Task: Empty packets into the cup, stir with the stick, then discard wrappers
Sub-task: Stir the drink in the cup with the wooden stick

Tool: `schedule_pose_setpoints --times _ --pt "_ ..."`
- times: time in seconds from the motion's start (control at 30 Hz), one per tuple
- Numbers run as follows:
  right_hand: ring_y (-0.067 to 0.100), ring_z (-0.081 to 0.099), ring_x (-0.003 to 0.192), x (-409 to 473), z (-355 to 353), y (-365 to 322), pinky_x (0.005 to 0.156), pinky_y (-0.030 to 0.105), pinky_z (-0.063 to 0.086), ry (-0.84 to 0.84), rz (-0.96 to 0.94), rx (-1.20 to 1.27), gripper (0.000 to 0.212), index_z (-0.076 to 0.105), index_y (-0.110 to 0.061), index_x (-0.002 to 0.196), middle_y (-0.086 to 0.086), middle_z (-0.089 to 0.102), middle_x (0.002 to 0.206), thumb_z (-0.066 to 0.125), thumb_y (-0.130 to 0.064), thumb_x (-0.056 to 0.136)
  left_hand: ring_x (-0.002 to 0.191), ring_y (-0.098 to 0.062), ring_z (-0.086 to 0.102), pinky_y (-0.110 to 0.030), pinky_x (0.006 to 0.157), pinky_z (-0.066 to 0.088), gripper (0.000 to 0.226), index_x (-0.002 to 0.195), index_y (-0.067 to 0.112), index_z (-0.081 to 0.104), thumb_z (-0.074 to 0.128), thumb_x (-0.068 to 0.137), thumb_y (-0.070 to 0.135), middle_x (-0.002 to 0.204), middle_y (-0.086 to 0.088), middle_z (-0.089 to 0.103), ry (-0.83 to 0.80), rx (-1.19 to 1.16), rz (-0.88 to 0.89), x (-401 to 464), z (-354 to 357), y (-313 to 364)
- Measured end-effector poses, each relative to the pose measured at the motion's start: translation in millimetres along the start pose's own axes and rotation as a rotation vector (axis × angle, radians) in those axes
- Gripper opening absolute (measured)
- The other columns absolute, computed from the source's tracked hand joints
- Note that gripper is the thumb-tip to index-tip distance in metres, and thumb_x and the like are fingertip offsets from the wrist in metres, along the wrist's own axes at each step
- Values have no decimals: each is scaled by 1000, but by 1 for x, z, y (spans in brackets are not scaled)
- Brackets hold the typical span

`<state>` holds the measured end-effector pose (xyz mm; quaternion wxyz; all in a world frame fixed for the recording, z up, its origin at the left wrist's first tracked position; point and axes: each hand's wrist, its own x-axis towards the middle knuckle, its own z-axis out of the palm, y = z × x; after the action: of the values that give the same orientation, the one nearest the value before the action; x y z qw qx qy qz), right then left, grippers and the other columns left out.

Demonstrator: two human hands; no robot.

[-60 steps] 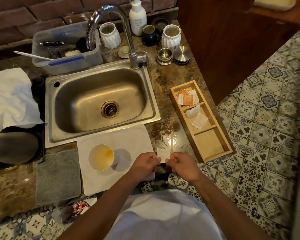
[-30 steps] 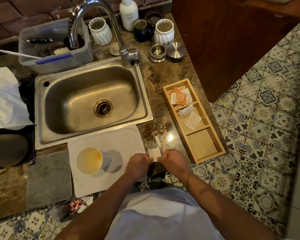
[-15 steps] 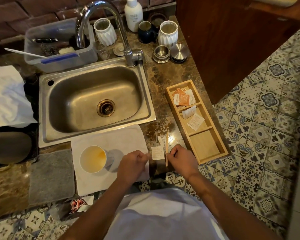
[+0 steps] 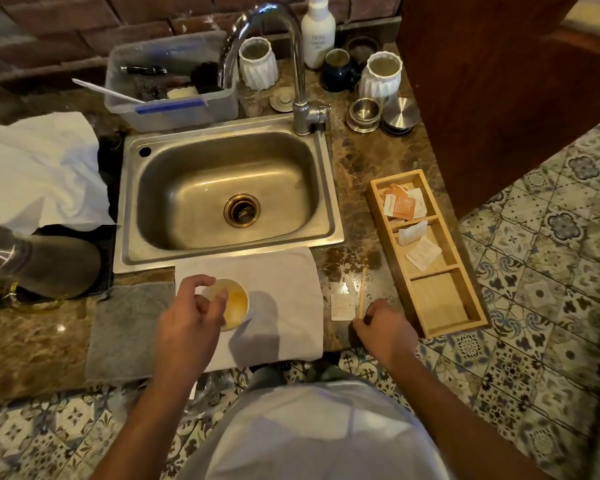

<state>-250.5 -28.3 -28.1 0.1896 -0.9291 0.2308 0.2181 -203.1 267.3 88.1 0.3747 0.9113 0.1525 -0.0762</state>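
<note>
I see my left hand (image 4: 191, 317) hovering over the white cup (image 4: 234, 304) on the pale cloth (image 4: 284, 299), grip loosely open and empty. The cup holds amber liquid, so I judge the pouring is at least begun. My right hand (image 4: 383, 329) pinches the near end of the wooden stir stick (image 4: 362, 292), which lies on the marble table (image 4: 357, 168) — not yet lifted. A flat white packet (image 4: 341, 306) rests just left of the stick. Stirring and binning wrappers remain; more packets sit in the wooden tray (image 4: 471, 299) to the right.
</note>
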Motion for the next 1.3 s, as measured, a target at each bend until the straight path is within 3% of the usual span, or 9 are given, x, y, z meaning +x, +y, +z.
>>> schedule_pose_setpoints --times 0.2,0.3,0.43,0.57,0.73,0.83,1.0,1.17,1.3 --pt "26 72 90 -1 1 -13 71 36 60 2 17 -147 43 55 -14 114 5 74 99 60 -51 92 56 -16 59 -30 52 40 39 127 21 51 60 96 41 57 7 63 130 253 13 8 -21 -33" --pt "25 71 89 -1 -1 -19 70 35 59 -7 38 -175 39 60 -14 110 4 73 97 62 -48 92 62 -19 64 -32 56 47 32 112 23 59 57 95 50 61 7 64 65 280 -26 14 -25 -46" --pt "22 69 85 -1 -4 -26 69 30 56 15 80 -212 32 69 -17 101 2 71 91 63 -46 91 62 -19 57 -29 52 35 32 86 19 65 57 96 49 64 3 60 -6 262 -30 15 -25 -45" --pt "19 67 80 -3 -3 -31 74 34 60 -5 151 -167 32 70 -17 94 0 68 85 66 -48 88 59 -14 56 -29 50 36 27 81 20 64 60 96 41 61 2 61 -95 200 4 21 -24 -56" --pt "16 61 68 -13 -7 -38 68 29 56 16 220 -105 37 68 -16 83 -3 59 69 59 -52 91 63 -22 62 -32 58 46 26 78 14 66 62 97 31 63 -3 66 -200 41 -16 31 -19 -72" --pt "16 64 62 -27 -24 -57 66 32 59 65 133 70 33 60 -20 75 -1 64 67 55 -44 96 54 -21 60 -34 55 48 30 72 15 63 60 98 28 57 -2 66 -269 -40 -34 36 -18 -78" --pt "18 74 66 -62 -65 -126 65 38 63 8 -69 489 5 59 -19 92 0 74 73 62 -21 96 51 -16 58 -38 55 50 33 72 18 61 53 102 29 57 1 66 -371 -95 15 39 -21 -83" --pt "13 62 66 -91 -64 -166 64 35 52 28 -294 392 1 63 -21 94 -2 66 70 63 -20 95 46 -11 54 -32 49 46 32 77 12 60 52 103 30 56 1 63 -455 -222 -15 41 -25 -81" --pt "10 57 60 -105 -57 -176 58 39 51 126 -326 385 10 65 -25 85 -3 63 65 66 -25 94 43 -6 49 -27 48 42 32 74 13 58 55 102 29 54 3 60 -529 -359 -63 43 -27 -86"
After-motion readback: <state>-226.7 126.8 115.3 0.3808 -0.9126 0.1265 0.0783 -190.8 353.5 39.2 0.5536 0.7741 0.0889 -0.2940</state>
